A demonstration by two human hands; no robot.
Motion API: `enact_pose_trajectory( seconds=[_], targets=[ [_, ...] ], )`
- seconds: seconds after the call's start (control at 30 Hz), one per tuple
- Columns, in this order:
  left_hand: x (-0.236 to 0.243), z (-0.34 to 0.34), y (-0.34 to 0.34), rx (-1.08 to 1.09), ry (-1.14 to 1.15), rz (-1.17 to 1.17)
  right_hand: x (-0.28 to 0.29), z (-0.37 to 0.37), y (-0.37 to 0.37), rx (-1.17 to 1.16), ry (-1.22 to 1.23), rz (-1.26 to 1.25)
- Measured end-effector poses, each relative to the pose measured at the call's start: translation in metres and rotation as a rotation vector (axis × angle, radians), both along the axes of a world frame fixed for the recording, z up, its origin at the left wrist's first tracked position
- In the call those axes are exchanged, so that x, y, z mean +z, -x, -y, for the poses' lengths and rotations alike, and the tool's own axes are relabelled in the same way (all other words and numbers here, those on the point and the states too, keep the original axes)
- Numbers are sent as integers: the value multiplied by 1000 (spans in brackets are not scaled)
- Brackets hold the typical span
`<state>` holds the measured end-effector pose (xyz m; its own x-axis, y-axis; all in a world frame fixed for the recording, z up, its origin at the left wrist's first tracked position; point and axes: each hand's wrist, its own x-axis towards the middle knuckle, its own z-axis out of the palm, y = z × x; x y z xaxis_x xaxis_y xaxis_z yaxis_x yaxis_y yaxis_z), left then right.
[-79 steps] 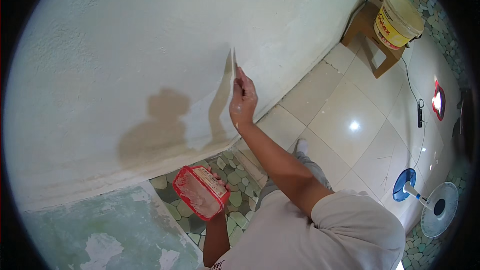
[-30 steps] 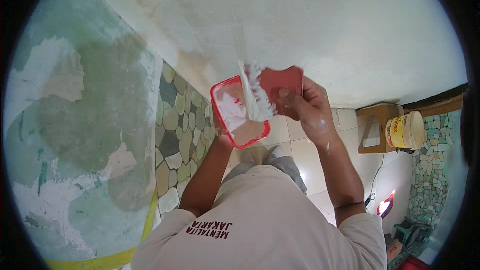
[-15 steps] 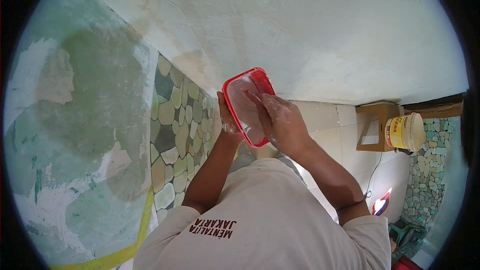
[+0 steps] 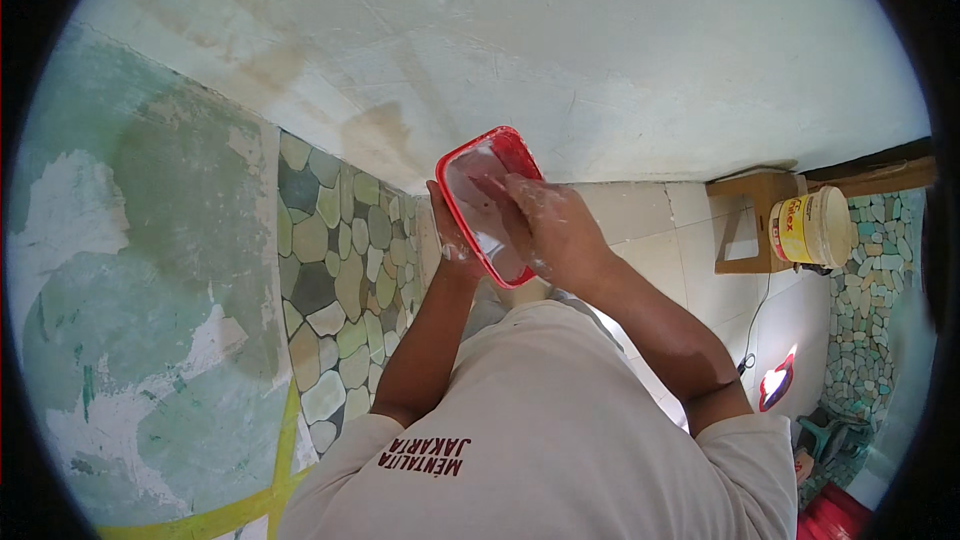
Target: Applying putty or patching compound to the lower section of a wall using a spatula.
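A rectangular red plastic tub (image 4: 516, 152) is held up in front of my chest, tilted. Whitish paste (image 4: 472, 202) coats its inside. My left hand (image 4: 453, 232) grips the tub from its left side, fingers beneath and thumb near the rim. My right hand (image 4: 562, 230) reaches over the right rim into the tub, fingers closed around a small reddish tool (image 4: 490, 183) that dips into the paste. Most of that tool is hidden, so its exact kind is unclear. White smears mark both hands.
A pale wall (image 4: 640, 60) rises just ahead, and a patchy green wall (image 4: 160, 270) stands left above stone cladding (image 4: 345, 250). At right, a yellow-and-white bucket (image 4: 808, 230) sits on a brown stool (image 4: 752, 225). A cable (image 4: 757, 325) trails over the floor tiles (image 4: 640, 225).
The tub and both hands have shifted slightly up and left in view. My right hand has moved a little within the tub, still holding the tool. The whole view has turned slightly.
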<state>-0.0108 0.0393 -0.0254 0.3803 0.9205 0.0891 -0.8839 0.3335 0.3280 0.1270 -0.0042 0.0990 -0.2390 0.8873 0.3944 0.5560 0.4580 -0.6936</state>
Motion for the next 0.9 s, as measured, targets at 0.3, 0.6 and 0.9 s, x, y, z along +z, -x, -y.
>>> enact_pose_trajectory(
  seconds=[0.3, 0.6, 0.9],
  targets=[
    [2, 7, -25, -87, -7, -67, 23, 12, -39, 48, 290, -226],
    [-25, 13, -46, -176, -28, 167, 0, 31, -49, 20, 121, -57],
    [15, 30, -72, -228, 97, 16, 19, 43, -80, -113, 302, -241]
  ],
)
